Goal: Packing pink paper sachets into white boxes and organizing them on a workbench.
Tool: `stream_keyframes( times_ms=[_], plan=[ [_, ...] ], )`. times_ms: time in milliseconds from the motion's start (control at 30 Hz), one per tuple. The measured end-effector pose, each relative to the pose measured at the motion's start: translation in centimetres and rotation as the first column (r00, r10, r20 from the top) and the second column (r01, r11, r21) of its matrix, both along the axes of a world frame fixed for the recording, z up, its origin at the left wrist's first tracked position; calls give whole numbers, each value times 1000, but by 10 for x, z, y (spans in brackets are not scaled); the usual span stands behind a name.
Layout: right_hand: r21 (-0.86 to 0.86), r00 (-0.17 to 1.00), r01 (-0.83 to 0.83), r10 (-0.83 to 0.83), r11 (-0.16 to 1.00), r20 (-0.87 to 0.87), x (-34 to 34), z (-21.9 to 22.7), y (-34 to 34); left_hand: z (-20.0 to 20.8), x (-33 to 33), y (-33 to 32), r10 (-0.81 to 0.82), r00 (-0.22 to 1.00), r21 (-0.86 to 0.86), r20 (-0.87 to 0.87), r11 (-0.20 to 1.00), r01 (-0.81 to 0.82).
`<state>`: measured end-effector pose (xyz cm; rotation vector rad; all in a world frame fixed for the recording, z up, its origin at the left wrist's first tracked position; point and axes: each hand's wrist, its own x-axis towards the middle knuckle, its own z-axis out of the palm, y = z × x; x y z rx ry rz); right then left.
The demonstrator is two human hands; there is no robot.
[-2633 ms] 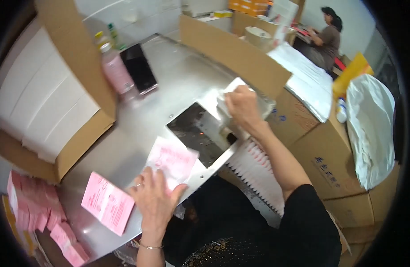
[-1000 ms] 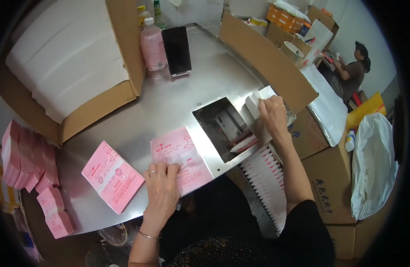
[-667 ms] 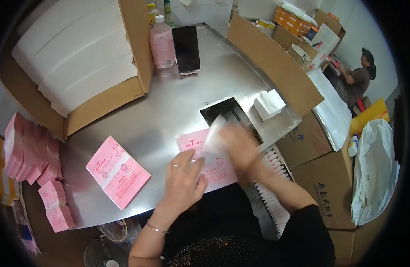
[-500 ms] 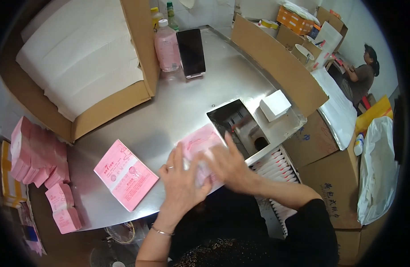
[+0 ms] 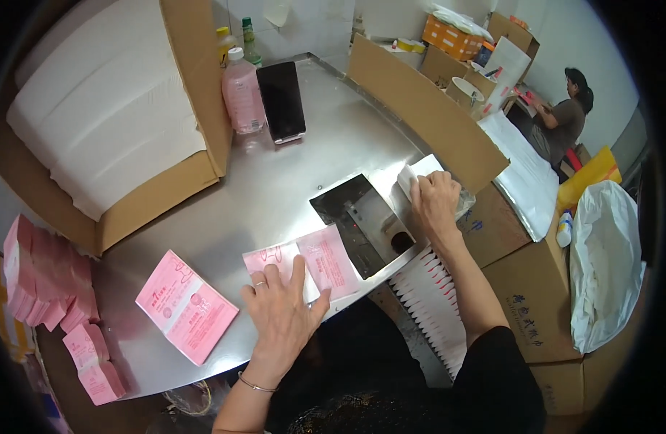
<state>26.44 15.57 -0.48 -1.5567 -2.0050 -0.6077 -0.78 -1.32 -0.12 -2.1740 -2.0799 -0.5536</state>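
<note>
My left hand (image 5: 283,311) lies with fingers spread on a pink printed wrapper sheet (image 5: 331,259) near the table's front edge. A white folded paper strip (image 5: 309,278) lies across that sheet, partly under my fingers. To the right, my right hand (image 5: 435,204) is closed on white folded paper (image 5: 406,181) at a white block (image 5: 428,165); its fingertips are partly hidden. Left of my left hand sits a stack of pink printed wrappers (image 5: 187,307) with a pale middle band.
A dark glossy panel (image 5: 362,224) is set in the metal table (image 5: 275,199). At the back stand a phone (image 5: 282,101) and a pink bottle (image 5: 243,94). An open carton (image 5: 155,184) holds white paper. Pink bundles (image 5: 47,275) sit far left. Another person (image 5: 564,119) sits far right.
My right hand has left the pink wrapper and moved right to the white block. My left hand now rests flat on the wrapper, its white strip uncovered. The whole view has shifted slightly.
</note>
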Motion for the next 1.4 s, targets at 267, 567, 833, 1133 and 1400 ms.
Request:
stream_keyframes(
  times_ms=[267,567,833,1133,1400],
  plan=[
    [-68,990,-42,33,997,-136,9,-1,9,1,-10,11,-68,995,145,-67,986,77],
    [-86,978,-132,115,987,-176,18,0,7,-7,1,8,-114,993,78,27,991,111],
    [-63,677,-735,736,675,-19,-78,-15,-104,5,-9,-7,-208,924,-7,320,975,222],
    [-567,843,-341,511,750,168,-124,-26,-32,44,3,-31,-199,958,-11,208,978,206],
    [-533,953,-289,292,795,-81,-57,-17,-31,134,44,-74,-752,-413,770,514,190,610]
  ],
)
